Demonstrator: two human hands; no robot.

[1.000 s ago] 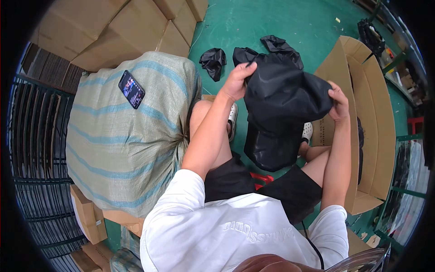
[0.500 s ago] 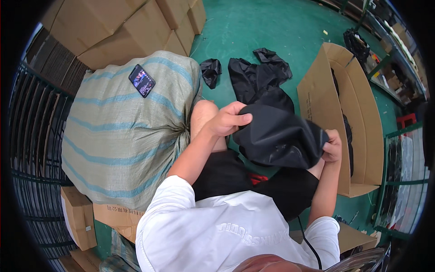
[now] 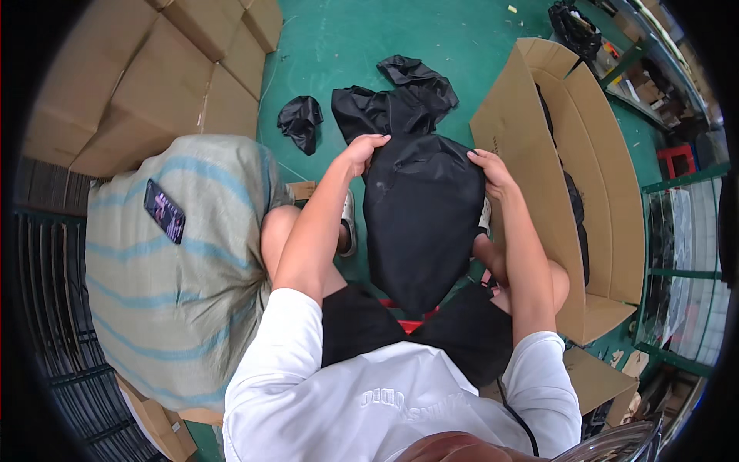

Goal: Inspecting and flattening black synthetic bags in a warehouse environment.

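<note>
A large piece of smooth black fabric is stretched between my hands, its narrow rounded end toward my lap. My left hand pinches its far left edge, thumb on top. At the far right edge my right hand grips it the same way. The fingers underneath are partly hidden. Just beyond, more crumpled black fabric lies on the green floor; whether it joins the held piece I cannot tell. A smaller black bundle lies apart to its left.
A bulging striped woven sack stands against my left leg, with a phone on top. Stacked cartons rise behind it. To my right is a long open cardboard box with black items inside. A red stool stands farther right.
Both hands have moved forward and apart. The black fabric, bunched and tilted before, is now spread out between them. The whole view has shifted somewhat.
</note>
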